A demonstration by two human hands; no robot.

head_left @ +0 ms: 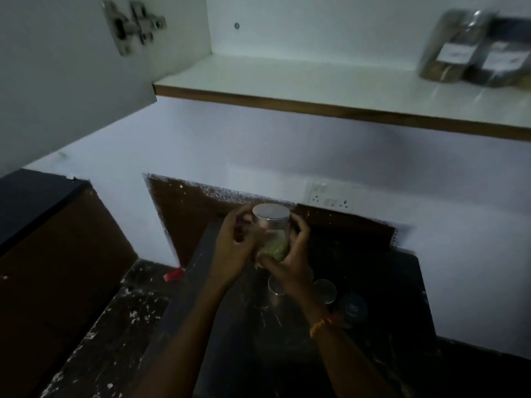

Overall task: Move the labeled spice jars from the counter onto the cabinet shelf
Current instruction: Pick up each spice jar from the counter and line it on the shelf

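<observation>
You hold a clear glass jar with a flat silver lid (271, 231) upright above the dark bench (244, 340), pale green contents in its lower half. Two blurred, white-labelled jars (471, 50) of dark spice stand touching at the right of the white cabinet shelf (287, 81).

One wide-angle view only, taken from the person's head, looking forward and steeply down over a dark counter (253, 340) toward a white wall. The lens sits close: both forearms enter from the bottom edge and the hands meet just below the frame's centre. The view tilts, so the cabinet shelf (330, 109) runs as a slanted band from the middle left to the right edge in the upper half. An open cabinet door with its hinge (133, 25) fills the upper left corner. Edges bend and blur, most strongly at the upper right.
</observation>
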